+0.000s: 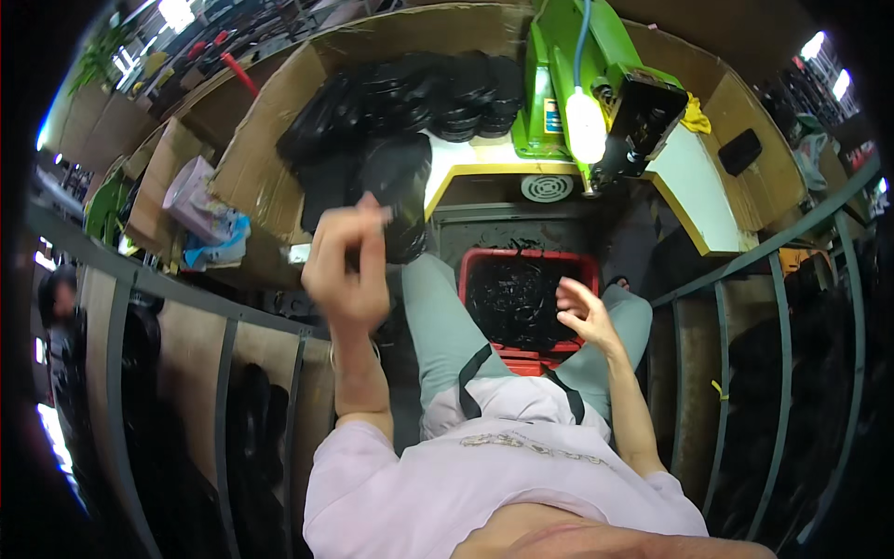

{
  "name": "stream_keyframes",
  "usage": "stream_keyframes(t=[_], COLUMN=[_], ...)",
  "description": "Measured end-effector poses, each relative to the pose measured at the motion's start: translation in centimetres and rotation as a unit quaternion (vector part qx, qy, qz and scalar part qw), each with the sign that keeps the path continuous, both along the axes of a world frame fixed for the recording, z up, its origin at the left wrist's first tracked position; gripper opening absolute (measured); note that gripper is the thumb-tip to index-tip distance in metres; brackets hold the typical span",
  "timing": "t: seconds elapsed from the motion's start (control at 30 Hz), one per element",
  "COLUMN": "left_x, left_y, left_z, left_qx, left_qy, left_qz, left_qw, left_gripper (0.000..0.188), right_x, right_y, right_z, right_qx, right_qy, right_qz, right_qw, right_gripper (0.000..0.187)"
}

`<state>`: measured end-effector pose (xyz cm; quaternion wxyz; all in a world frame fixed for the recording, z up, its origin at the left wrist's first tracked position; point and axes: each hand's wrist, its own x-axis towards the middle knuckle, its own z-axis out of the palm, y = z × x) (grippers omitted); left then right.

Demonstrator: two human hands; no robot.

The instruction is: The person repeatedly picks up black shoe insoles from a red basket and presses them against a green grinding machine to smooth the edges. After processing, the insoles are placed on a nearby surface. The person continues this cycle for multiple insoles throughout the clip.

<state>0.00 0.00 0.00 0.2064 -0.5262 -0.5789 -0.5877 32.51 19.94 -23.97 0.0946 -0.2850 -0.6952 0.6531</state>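
My left hand (346,265) is raised at the left end of the table, its thumb and fingers pinched together and slightly smeared by motion. Right behind the fingertips is a black, rounded flat piece (402,191), blurred and reaching past the table edge; whether the fingers grip it cannot be made out. Farther back lies a heap of similar black, sole-shaped pieces (391,93), partly stacked. My right hand (587,315) hovers at the right side of a red bin (463,289), fingers apart and holding nothing. Black scraps (517,293) fill the bin between my legs.
A green machine (545,93) with a lit lamp (586,126) stands at the table's back. Cardboard walls (410,33) surround the white tabletop (694,172). A yellow cloth (696,114) lies right of the machine. Metal-railed racks (223,401) with black pieces flank me.
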Motion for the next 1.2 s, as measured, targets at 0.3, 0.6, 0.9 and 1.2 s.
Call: stream_keyframes(t=[0.3, 0.6, 0.9, 1.2], left_x=[11.9, 14.1, 13.5, 12.2], left_y=[12.1, 20.4, 21.4, 19.9], left_z=[-9.5, -10.4, -12.3, -15.5], left_qx=[-0.154, -0.310, -0.240, -0.216], left_qy=[-0.547, -0.476, -0.328, -0.397], left_qz=[-0.316, -0.269, -0.150, -0.170], left_qw=[0.760, 0.778, 0.901, 0.875], left_gripper=[0.015, 0.016, 0.025, 0.023], right_x=[0.9, -1.8, -2.4, 3.5], right_y=[-1.2, -3.4, -5.3, -1.3], right_z=[1.4, -2.2, -2.7, -2.2], right_qx=[-0.032, -0.268, -0.321, -0.223], right_qy=[0.094, 0.228, 0.289, 0.376], right_qz=[-0.117, -0.217, -0.278, -0.488], right_qw=[0.988, 0.911, 0.858, 0.756], right_gripper=[0.026, 0.042, 0.060, 0.055])
